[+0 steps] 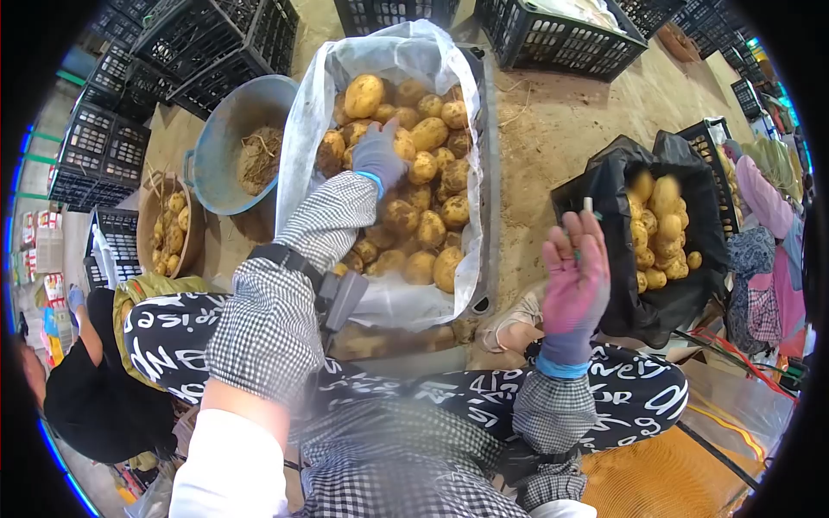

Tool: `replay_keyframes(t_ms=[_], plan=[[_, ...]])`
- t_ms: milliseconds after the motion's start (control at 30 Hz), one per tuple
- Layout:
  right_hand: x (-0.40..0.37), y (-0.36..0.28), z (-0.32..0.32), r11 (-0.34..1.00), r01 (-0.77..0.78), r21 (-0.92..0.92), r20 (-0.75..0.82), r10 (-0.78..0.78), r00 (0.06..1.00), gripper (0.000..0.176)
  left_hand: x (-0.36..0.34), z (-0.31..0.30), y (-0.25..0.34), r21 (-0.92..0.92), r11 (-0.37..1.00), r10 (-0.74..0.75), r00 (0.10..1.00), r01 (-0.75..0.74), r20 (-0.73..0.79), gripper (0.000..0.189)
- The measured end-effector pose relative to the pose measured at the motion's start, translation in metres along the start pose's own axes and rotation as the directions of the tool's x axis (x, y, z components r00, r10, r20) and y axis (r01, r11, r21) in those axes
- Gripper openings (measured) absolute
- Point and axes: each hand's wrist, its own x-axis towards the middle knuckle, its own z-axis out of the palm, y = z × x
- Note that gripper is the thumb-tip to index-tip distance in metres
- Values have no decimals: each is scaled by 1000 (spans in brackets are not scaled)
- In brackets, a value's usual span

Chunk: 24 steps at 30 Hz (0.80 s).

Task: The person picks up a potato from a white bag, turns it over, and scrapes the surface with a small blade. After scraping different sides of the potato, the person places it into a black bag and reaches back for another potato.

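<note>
My left hand (378, 157), in a grey-purple glove, reaches into a crate lined with white sheeting (298, 164) and full of soil-specked potatoes (420, 216). Its fingers bend down around a potato (403, 145) among the others; the fingertips are partly hidden. My right hand (574, 289), in a glove with a pink palm, is raised with palm up and fingers stretched out. A small white thing (588, 205) shows at its fingertips; I cannot make out what it is. Beside that hand stands a crate lined with black plastic (613, 164), holding yellow potatoes (665, 233).
Left of the white-lined crate is a blue tub (226, 112) with soil inside. A brown basket (194, 226) of potatoes stands below it. Black crates (211, 43) are stacked at the upper left, another (561, 43) at the top. People sit at both sides.
</note>
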Motion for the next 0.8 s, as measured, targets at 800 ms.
replay_keyframes(t_ms=[800], plan=[[-49, 61, 38, 542, 380, -750, 541, 172, 823, 81, -197, -11, 15, -776, 566, 351, 933, -279, -80, 51]])
